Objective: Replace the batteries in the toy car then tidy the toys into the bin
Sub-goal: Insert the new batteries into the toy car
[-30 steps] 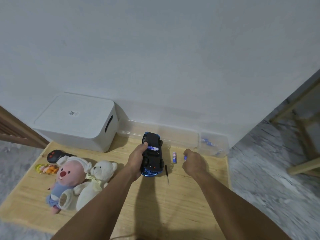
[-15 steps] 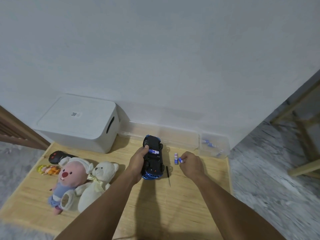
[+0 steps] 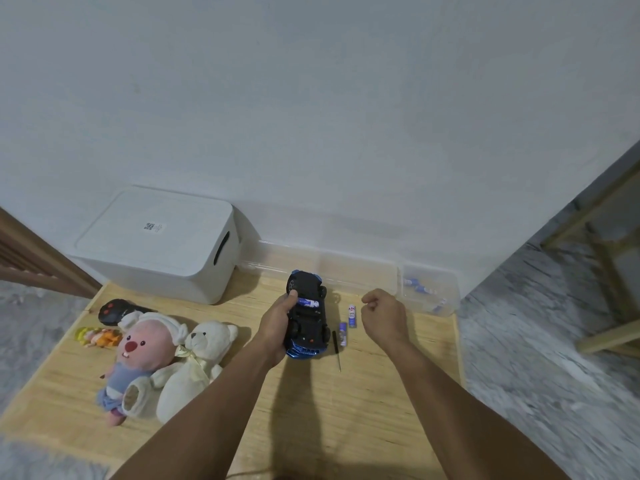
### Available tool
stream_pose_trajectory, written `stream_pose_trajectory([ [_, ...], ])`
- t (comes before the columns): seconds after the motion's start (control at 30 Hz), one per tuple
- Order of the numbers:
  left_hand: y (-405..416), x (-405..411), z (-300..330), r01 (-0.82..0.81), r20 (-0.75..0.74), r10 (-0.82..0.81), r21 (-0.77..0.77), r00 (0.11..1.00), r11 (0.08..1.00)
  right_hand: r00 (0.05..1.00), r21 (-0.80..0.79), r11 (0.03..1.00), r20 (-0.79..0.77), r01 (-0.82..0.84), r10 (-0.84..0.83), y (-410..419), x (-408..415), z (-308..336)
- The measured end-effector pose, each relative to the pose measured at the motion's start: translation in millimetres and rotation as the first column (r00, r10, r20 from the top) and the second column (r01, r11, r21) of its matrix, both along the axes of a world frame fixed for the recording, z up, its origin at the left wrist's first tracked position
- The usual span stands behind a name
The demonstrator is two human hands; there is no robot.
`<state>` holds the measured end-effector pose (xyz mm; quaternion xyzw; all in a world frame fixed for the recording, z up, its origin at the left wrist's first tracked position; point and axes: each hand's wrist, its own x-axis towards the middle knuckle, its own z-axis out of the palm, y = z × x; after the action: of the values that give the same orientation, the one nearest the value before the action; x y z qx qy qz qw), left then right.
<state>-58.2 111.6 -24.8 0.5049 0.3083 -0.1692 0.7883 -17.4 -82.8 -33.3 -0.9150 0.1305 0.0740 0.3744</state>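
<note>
My left hand grips the blue toy car, upturned on the pale wooden desk, one battery showing in its open bay. My right hand has just set a second purple-and-white battery beside the first — its grip is now clenched on nothing. Judgement: old cells are coming out. The first reads "ABC"; the white lidded bin carries a small illegible label.

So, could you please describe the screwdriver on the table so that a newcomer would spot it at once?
Start at the upside-down blue toy car that the left hand grips on the wooden table. Just to its right lies the screwdriver, beside two loose batteries. Unlike those short, blue-labelled cylinders, it is a thin black stick with a bare metal tip.
</note>
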Motion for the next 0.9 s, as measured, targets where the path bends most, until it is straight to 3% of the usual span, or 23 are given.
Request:
stream_pose_trajectory([
  [0.17,-3,-2,0,-0.031,-0.014,0.031,-0.006,0.999,1.000,0.982,-0.185,0.965,-0.072,-0.185,0.175,-2,-22,-16],
  [0.43,8,-14,-13,-0.052,-0.074,0.046,-0.092,0.996,0.994,0.948,-0.279,0.907,-0.108,-0.317,0.298,5,-30,-23],
  [0.7,12,-16,-19,-0.098,-0.082,0.086,-0.143,0.993,0.985,0.964,-0.370,0.890,-0.096,-0.266,0.248,7,-24,-22],
  [0.9,17,-14,-15,-0.135,-0.080,0.122,-0.175,0.989,0.975,0.979,-0.326,0.926,-0.125,-0.192,0.159,7,-18,-17],
])
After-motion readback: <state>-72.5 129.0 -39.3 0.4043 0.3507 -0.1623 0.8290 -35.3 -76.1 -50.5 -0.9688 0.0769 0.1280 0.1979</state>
